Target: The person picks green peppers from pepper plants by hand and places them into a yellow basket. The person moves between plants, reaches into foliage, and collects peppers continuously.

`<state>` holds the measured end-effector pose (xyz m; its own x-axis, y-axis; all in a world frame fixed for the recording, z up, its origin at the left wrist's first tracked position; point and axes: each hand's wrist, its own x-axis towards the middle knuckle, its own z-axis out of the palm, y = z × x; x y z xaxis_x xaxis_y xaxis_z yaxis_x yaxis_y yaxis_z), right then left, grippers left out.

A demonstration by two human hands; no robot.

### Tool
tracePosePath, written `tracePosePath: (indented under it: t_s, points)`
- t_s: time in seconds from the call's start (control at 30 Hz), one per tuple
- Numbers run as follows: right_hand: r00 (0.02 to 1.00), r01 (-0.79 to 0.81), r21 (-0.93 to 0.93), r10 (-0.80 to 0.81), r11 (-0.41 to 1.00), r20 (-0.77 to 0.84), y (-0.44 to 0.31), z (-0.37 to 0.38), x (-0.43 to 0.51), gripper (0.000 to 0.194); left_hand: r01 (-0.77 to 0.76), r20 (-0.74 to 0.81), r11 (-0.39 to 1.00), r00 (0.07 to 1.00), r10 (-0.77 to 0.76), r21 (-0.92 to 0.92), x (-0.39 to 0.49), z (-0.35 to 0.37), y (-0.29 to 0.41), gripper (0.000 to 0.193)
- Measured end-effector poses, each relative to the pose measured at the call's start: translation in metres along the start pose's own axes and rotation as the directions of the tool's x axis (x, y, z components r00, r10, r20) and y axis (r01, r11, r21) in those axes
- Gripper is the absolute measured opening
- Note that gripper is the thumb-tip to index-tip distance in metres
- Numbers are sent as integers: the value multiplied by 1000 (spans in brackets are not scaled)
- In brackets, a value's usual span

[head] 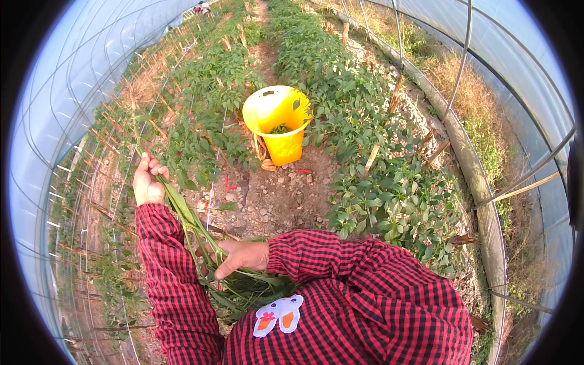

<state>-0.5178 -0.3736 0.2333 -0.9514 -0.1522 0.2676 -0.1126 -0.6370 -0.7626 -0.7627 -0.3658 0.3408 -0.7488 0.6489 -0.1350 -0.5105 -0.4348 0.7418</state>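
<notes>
An uprooted pepper plant (187,214) with green stems and leaves stretches between my hands. My left hand (150,178) is closed around its stem near the root end (133,98), at the left. Lower down, my right hand (237,258) reaches across my front and holds the plant's branches, thumb apart; some fingers are hidden behind the stems. Leafy growth hangs below the right hand, close to my checked smock. Beyond my hands, a yellow plastic bucket (287,148) stands on the soil path with some green material inside.
Green pepper plant rows (383,196) flank the path, with wooden stakes (396,93) and strings. Red peppers (302,171) lie on the soil. A pale raised edge (486,210) and metal tunnel hoops (461,64) curve along the right. A person (202,8) is far off, upper left.
</notes>
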Motion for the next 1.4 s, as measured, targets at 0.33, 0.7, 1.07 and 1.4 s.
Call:
tracePosePath:
  t_s: [0.33, 0.7, 1.07, 1.4]
  points:
    - [937, -162, -89, 125, 983, -326, -27, 27, 4, 39, 127, -114, 923, 977, -179, -364, 22, -75, -26, 21]
    - [886, -182, -188, 78, 965, -456, -77, 18, -22, 47, -177, -160, 828, 981, 107, -531, -35, -62, -36, 25]
    - [882, -320, -291, 171, 902, -438, -50, 50, -16, 29, 60, 56, 737, 998, -31, -674, -43, -90, -45, 21]
    - [714, -125, -852, -550, 509, -433, -69, 64, -19, 18, 18, 28, 858, 1000, -4, -513, -94, -99, -55, 12]
